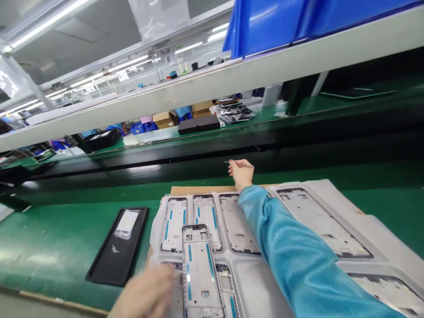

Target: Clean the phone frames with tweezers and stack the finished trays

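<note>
Shiny teal fabric sleeve [291, 251] reaches to the right hand [241, 173], fingers pinching a thin pale sliver [226, 162]! Nearer the silver, blue-striped metal frame [200, 278]: the left hand [147, 291], fingers blurred, spread or closed, can't tell; frame just rightward, long axis pointing forward.

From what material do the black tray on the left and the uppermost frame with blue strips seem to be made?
The black tray looks like matte moulded plastic: evenly dull, with a raised rim. The uppermost frame may be thin metal, judging by its satin grey; its glinting blue strips suggest plastic film.
</note>
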A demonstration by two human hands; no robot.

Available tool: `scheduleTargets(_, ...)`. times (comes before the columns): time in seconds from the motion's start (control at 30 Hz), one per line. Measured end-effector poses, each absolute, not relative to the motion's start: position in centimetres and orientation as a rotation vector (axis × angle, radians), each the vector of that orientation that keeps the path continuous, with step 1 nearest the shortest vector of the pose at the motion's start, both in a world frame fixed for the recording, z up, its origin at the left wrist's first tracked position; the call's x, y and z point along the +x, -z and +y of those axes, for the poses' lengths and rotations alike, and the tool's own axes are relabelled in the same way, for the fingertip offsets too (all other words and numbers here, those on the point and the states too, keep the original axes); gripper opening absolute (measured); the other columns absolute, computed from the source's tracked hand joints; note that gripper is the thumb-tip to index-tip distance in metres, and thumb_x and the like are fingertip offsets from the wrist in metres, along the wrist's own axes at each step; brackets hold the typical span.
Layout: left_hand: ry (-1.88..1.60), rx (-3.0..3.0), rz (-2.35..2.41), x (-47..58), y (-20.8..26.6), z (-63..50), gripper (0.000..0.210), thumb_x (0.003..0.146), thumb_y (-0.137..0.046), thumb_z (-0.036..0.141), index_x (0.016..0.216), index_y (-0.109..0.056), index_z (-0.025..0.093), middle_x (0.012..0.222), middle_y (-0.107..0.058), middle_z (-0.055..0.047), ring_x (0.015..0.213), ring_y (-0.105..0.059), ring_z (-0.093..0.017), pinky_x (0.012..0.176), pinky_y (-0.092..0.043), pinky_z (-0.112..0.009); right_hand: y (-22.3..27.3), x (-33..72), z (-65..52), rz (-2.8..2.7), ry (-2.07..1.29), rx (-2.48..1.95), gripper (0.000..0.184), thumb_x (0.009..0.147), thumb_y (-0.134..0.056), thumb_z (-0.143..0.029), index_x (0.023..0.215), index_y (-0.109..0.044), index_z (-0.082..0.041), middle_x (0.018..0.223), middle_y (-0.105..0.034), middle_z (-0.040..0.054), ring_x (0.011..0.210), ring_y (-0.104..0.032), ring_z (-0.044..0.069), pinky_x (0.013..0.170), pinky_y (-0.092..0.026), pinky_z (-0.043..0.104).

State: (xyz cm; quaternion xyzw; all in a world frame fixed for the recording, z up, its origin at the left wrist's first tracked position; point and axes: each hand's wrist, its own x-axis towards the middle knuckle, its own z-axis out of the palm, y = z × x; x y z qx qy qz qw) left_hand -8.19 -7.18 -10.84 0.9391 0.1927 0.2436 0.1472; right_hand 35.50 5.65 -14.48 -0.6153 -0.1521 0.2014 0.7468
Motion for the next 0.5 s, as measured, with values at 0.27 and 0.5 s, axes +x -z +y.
scheduleTargets(0.27, -0.758, 2.242, 2.014, -17.7, 14.8, 2.8, 0.035, 0.098, -0.051, 0.045, 0.09, -0.067, 0.015, 0.085, -0.072, -0.008, 0.072, -0.069, -0.021, 0.074, -0.058, -0.04, 15.1, 35.7, 5.4, -0.359, -0.406, -1.374, 0.023, 0.1, -0.064, -0.032, 0.112, -0.063, -0.012, 0.099, -0.066, 0.0038, 0.079, -0.066, 0.013, 0.067, -0.059, 0.027)
scheduleTargets(0.5, -0.4, 2.189, 2.165, -20.0, 17.1, 4.9, 0.017, 0.097, -0.063, 0.031, 0.101, -0.067, 0.015, 0.1, -0.071, -0.005, 0.088, -0.069, -0.02, 0.082, -0.058, -0.041, 15.1, 35.9, 5.4, -0.368, -0.4, -1.397, 0.024, 0.099, -0.064, -0.032, 0.113, -0.063, -0.012, 0.102, -0.066, 0.0045, 0.082, -0.066, 0.014, 0.07, -0.06, 0.029)
